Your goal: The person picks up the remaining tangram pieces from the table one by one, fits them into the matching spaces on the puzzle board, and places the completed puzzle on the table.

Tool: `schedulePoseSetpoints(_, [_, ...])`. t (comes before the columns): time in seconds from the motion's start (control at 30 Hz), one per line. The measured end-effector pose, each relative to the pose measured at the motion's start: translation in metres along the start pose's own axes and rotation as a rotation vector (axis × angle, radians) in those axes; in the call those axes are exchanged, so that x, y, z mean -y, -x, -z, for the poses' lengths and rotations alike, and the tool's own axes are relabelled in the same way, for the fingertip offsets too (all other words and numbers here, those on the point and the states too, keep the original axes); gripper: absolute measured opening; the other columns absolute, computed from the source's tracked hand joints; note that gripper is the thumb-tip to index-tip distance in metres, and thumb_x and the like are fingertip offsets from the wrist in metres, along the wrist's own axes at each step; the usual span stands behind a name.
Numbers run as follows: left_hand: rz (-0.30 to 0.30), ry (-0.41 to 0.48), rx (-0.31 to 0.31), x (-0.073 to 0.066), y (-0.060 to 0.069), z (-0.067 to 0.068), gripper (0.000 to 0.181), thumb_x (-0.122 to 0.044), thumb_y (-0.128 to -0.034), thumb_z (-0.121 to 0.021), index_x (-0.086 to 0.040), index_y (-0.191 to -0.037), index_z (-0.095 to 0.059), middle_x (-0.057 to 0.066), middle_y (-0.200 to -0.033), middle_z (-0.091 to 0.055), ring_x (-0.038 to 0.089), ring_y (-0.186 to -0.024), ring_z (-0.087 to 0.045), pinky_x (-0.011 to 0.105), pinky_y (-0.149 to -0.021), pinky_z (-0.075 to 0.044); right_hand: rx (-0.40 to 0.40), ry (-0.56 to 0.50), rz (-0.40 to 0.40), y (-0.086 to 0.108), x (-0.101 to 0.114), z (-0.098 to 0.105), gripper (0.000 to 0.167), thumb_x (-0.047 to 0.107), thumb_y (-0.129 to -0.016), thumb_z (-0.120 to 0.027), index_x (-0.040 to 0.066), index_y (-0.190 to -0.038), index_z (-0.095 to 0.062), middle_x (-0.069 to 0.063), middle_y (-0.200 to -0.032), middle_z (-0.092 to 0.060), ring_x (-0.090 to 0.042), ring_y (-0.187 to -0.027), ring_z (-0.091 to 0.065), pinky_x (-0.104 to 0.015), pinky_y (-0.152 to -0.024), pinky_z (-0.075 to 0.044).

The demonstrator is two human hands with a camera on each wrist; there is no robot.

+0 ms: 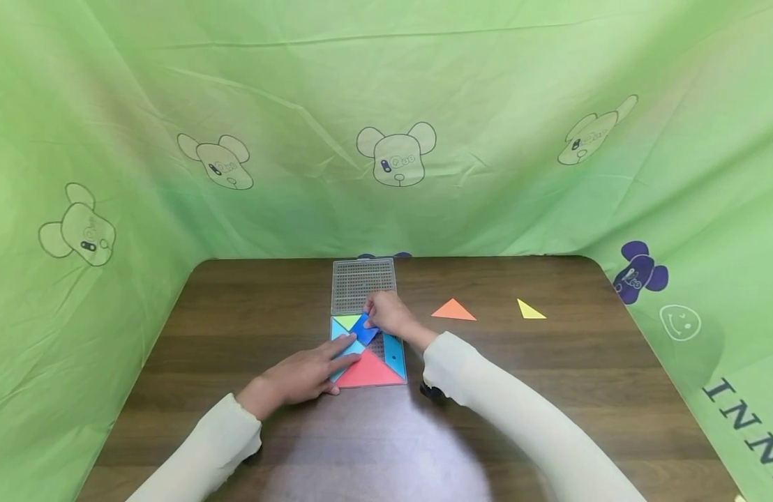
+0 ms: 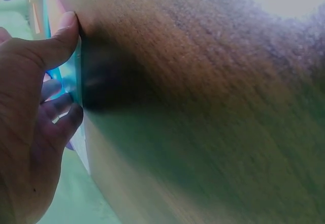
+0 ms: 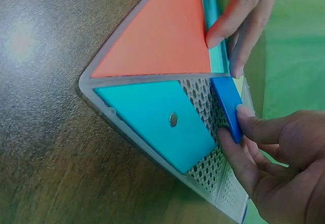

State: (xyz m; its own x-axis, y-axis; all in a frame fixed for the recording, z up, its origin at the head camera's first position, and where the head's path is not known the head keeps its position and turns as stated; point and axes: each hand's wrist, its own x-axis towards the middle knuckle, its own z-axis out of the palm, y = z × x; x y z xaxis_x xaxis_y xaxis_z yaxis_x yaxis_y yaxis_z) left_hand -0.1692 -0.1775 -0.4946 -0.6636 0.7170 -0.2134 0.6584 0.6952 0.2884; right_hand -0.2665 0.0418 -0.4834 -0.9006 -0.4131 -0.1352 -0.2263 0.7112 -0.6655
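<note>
Standing near the table (image 1: pixel 248 314), I note both hands at work over a flat tray (image 3: pixel 199 94) with a perforated base. The right hand (image 1: pixel 391 315) is nearly closed — thumb and fingers pinch a blue piece (image 3: pixel 226 104) by its edges. The piece sits over the tray beside a bare stretch of grid, seemingly tilted; whether its lower edge touches the base cannot be established. The edge grip presumably leaves its angle free to adjust.

The left hand (image 1: pixel 303 374) lies with fingers extended, gripping nothing that I can see. Its fingertips rest on a light blue triangle (image 1: pixel 337 332) and the border of a red triangle (image 1: pixel 372 373), probably to keep seated pieces from shifting; its thumb is at the tray's near edge.

Also seated: a yellow-green triangle (image 1: pixel 347 321) and a teal parallelogram (image 3: pixel 147 117) with one hole, along the right side. An open perforated panel (image 1: pixel 354 286) adjoins the tray's far edge. An orange triangle (image 1: pixel 453 311) and a yellow triangle (image 1: pixel 529 309) lie apart on the table — within the right arm's reach, I judge.
</note>
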Motion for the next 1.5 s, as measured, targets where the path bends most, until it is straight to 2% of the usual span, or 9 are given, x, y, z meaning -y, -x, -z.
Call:
schedulePoseSetpoints(0.27, [0.021, -0.033, 0.029, -0.003, -0.003, -0.001, 0.065, -0.037, -0.1017, -0.063, -0.022, -0.159, -0.038, 0.003, -0.174, -0.017, 0.027, -0.16, -0.02, 0.048, -0.116, -0.043, -0.076, 0.141, -0.022, 0.0, 0.002, -0.005, 0.009, 0.007, -0.086, -0.081, 0.006, -0.093, -0.075, -0.001, -0.078, -0.071, -0.011, -0.072, -0.066, -0.025, -0.067, -0.055])
schedulePoseSetpoints(0.57, [0.027, -0.075, 0.049, -0.003, -0.002, -0.003, 0.064, -0.038, -0.1041, -0.058, -0.023, -0.162, -0.034, 0.004, -0.174, -0.013, 0.027, -0.161, -0.016, 0.046, -0.117, -0.042, -0.099, 0.065, -0.093, 0.001, 0.004, -0.009, 0.007, 0.002, -0.09, -0.076, 0.002, -0.086, -0.07, -0.003, -0.075, -0.065, -0.012, -0.066, -0.062, -0.02, -0.056, -0.048])
schedulePoseSetpoints(0.8, [0.015, -0.073, 0.04, -0.003, -0.001, -0.005, 0.063, -0.037, -0.1058, -0.055, -0.023, -0.163, -0.032, 0.005, -0.174, -0.011, 0.028, -0.161, -0.013, 0.047, -0.119, -0.041, -0.112, 0.06, -0.121, 0.001, 0.003, -0.009, 0.008, 0.004, -0.089, -0.078, 0.004, -0.085, -0.071, -0.003, -0.079, -0.068, -0.013, -0.069, -0.063, -0.02, -0.056, -0.047])
schedulePoseSetpoints(1.13, [0.028, -0.051, 0.043, -0.003, -0.001, -0.004, 0.064, -0.036, -0.105, -0.057, -0.022, -0.162, -0.032, 0.005, -0.174, -0.012, 0.029, -0.161, -0.013, 0.048, -0.119, -0.04, -0.095, 0.076, -0.054, 0.001, 0.002, -0.009, 0.01, 0.004, -0.09, -0.077, 0.002, -0.083, -0.069, -0.003, -0.071, -0.062, -0.012, -0.066, -0.06, -0.02, -0.056, -0.047])
schedulePoseSetpoints(1.33, [0.034, -0.026, 0.039, -0.003, -0.002, -0.006, 0.064, -0.036, -0.1042, -0.058, -0.023, -0.162, -0.033, 0.004, -0.174, -0.012, 0.028, -0.161, -0.013, 0.048, -0.119, -0.04, -0.078, 0.1, -0.015, 0.001, 0.001, -0.007, 0.012, 0.007, -0.087, -0.081, 0.003, -0.087, -0.07, -0.004, -0.077, -0.066, -0.013, -0.069, -0.059, -0.021, -0.059, -0.049])
schedulePoseSetpoints(1.5, [0.036, -0.023, 0.033, -0.002, -0.001, -0.007, 0.066, -0.036, -0.1033, -0.06, -0.024, -0.162, -0.033, 0.004, -0.174, -0.013, 0.028, -0.161, -0.014, 0.049, -0.118, -0.041, -0.094, 0.075, -0.008, 0.002, -0.003, 0.007, 0.007, 0.005, -0.091, -0.075, 0.004, -0.089, -0.069, -0.007, -0.084, -0.07, -0.015, -0.074, -0.062, -0.024, -0.063, -0.052])
